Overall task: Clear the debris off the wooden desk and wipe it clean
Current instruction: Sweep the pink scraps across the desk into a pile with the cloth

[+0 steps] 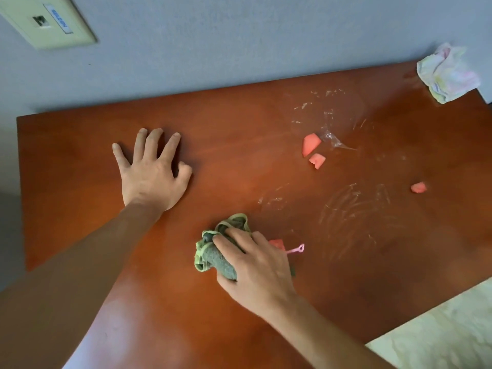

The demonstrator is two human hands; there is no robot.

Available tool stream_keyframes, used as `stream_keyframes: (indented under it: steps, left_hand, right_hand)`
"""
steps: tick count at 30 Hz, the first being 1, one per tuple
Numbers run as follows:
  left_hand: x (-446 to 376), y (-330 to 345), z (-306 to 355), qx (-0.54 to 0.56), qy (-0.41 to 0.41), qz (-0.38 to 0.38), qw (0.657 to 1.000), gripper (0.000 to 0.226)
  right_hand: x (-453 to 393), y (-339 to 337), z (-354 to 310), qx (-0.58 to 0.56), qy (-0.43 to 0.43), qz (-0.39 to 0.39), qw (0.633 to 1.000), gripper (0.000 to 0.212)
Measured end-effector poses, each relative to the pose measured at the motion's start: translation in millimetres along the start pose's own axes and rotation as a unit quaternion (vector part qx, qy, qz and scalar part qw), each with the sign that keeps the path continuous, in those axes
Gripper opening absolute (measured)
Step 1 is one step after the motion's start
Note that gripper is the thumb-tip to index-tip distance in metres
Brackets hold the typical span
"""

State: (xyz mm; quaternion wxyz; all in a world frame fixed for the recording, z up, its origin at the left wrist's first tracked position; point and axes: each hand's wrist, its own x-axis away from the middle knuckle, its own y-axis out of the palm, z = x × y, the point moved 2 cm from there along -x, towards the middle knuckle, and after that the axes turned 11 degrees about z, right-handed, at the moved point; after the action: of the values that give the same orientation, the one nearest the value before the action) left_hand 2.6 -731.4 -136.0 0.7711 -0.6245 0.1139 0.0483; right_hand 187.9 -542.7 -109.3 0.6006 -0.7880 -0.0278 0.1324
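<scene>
Fingers of the left hand (pixel 153 173) lie flat and spread on the brown table (pixel 80 161), left of the middle of the frame, holding nothing. Lower and just right of the middle, the right hand (pixel 255 265) grips a bunched green rag (pixel 213 258) and presses it on the wood. That rag looks soft and light; I think a balled-up grip like this works best for wiping. Just right of that hand peek a pink scrap (pixel 277 243) and a little pink loop stick (pixel 295 249). Higher up, right of the middle, sit two pink bits (pixel 311 144) beside a scrap of clear wrap (pixel 331 138). One more pink bit (pixel 418 187) lies far right. They look small and light, so easy to pick up or push. White smears (pixel 351 206) spread across the right half. In the upper right corner rests a crumpled pale cloth (pixel 447 73). I think the bits must go before wiping there. A wall plate (pixel 45 20) is upper left.
</scene>
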Motion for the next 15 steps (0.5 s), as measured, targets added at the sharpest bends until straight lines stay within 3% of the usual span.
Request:
stream_keyframes:
  steps: [4, 10, 12, 15]
  left_hand:
    - [0, 0, -1, -0.001, -0.002, 0.001, 1.0, 0.061]
    - [-1, 0, 0, 0.0, -0.002, 0.003, 1.0, 0.061]
    - [-1, 0, 1, 0.0, -0.003, 0.004, 1.0, 0.06]
    - [-2, 0, 1, 0.0, -0.004, 0.003, 1.0, 0.059]
  right_hand:
    - [-25, -10, 55, 0.036, -0.014, 0.015, 0.999, 0.05]
    - [-82, -41, 160, 0.166, 0.108, 0.066, 0.978, 0.052]
    - [-86, -46, 171, 0.177, 0.154, 0.059, 0.97, 0.056]
    - [-75, -36, 143, 0.172, 0.145, 0.058, 0.973, 0.055]
